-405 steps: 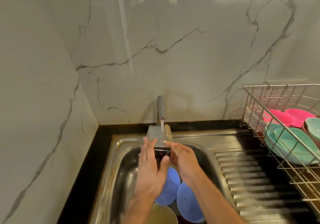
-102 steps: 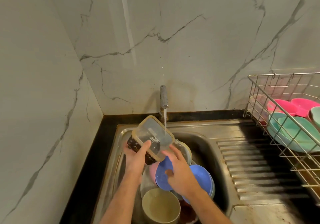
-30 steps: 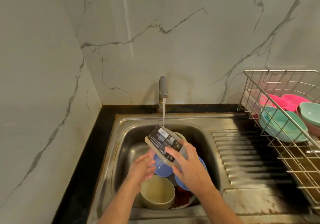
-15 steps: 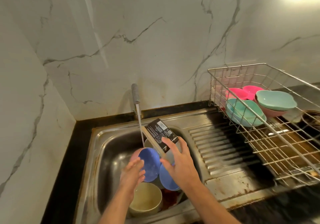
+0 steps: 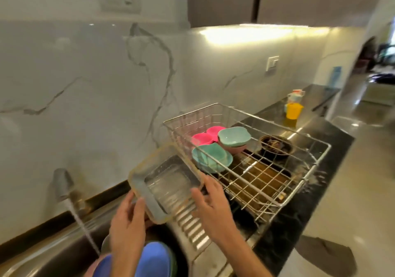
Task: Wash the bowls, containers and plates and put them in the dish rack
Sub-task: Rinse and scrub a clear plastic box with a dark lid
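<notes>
A clear rectangular container (image 5: 168, 182) with a yellowish rim is held between my left hand (image 5: 128, 219) and my right hand (image 5: 210, 199), open side towards me, above the ribbed drainboard (image 5: 192, 225). Its far corner is close to the near left edge of the wire dish rack (image 5: 275, 191). In the rack stand two teal bowls (image 5: 210, 158), pink dishes (image 5: 203, 136) and a dark bowl (image 5: 275, 146). Blue plates (image 5: 154, 259) lie in the sink (image 5: 53, 259) below my left arm.
The tap (image 5: 62, 184) runs into the sink at the left. A yellow cup (image 5: 294, 110) and a small jug stand on the black counter (image 5: 333, 146) beyond the rack. The marble wall is right behind the rack. A dark cloth lies on the floor at the right.
My view has swung right towards the rack. The container has moved from over the sink to the rack's edge and been turned open side up; my left hand now grips it too.
</notes>
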